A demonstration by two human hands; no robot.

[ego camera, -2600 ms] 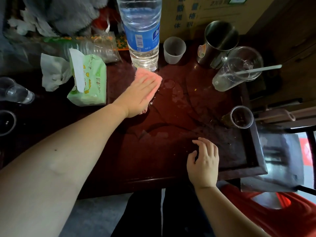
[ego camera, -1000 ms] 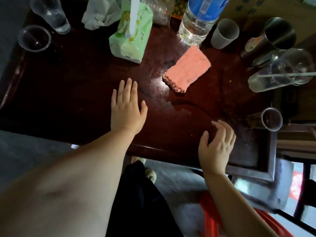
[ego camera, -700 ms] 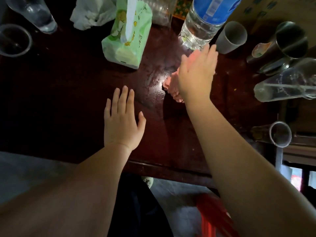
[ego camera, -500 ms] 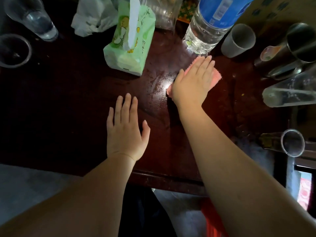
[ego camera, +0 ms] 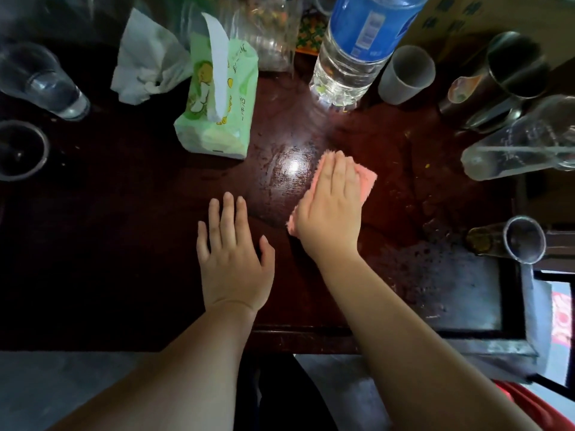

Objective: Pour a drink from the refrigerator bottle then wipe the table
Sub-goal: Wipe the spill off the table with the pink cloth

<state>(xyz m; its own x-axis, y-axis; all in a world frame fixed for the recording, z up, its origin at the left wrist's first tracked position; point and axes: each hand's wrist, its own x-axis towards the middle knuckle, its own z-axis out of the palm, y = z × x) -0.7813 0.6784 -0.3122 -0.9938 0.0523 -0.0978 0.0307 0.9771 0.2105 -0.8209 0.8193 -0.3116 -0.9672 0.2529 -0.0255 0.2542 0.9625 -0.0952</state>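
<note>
My right hand (ego camera: 329, 209) lies flat on a pink cloth (ego camera: 365, 178), pressing it onto the dark red wooden table (ego camera: 140, 259) near its middle. Only the cloth's far right corner and a fringe at the left show around the hand. My left hand (ego camera: 231, 253) rests flat and open on the table just to the left, holding nothing. A large water bottle with a blue label (ego camera: 354, 54) stands at the back. A small grey cup (ego camera: 404, 76) stands right of it. Wet streaks shine on the wood (ego camera: 292, 169) beside the cloth.
A green tissue pack (ego camera: 217, 104) and crumpled white tissue (ego camera: 146, 66) lie at the back left. Clear glasses (ego camera: 46, 82) stand at the far left. A metal mug (ego camera: 504, 70), a clear cup with a straw (ego camera: 522, 144) and a small glass (ego camera: 510, 241) line the right side.
My right hand reached from the table's front edge onto the pink cloth and has dragged it toward me. My left hand let go of the cloth earlier and now lies flat.
</note>
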